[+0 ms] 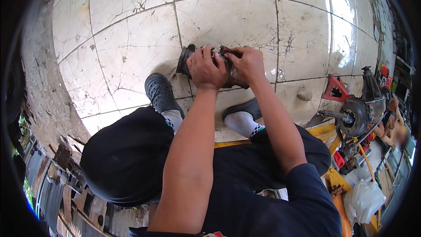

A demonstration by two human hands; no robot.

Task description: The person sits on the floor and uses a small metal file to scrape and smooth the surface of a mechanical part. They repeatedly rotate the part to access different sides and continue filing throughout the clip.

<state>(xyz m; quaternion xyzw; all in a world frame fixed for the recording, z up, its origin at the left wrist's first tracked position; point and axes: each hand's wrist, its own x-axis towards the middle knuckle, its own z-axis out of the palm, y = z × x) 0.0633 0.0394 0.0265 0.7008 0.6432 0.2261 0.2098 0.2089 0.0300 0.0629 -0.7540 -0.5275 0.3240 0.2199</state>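
A greasy metal machine part with a dark end and a brownish, rounded body lies on the tiled floor ahead of my feet. My left hand is laid over its left half, the fingers curled around it and the thumb toward the middle. At the right end, my right hand pinches a small dark brown piece between thumb and fingers, at the top of the machine part. Both hands cover much of the part, so its exact kind cannot be made out.
On the right stand a red jack stand and a large greasy axle assembly. A round stone-like lump sits on the tiles nearby. Yellow metal bars and a white plastic bag are at lower right. Another person is partly visible at the far right.
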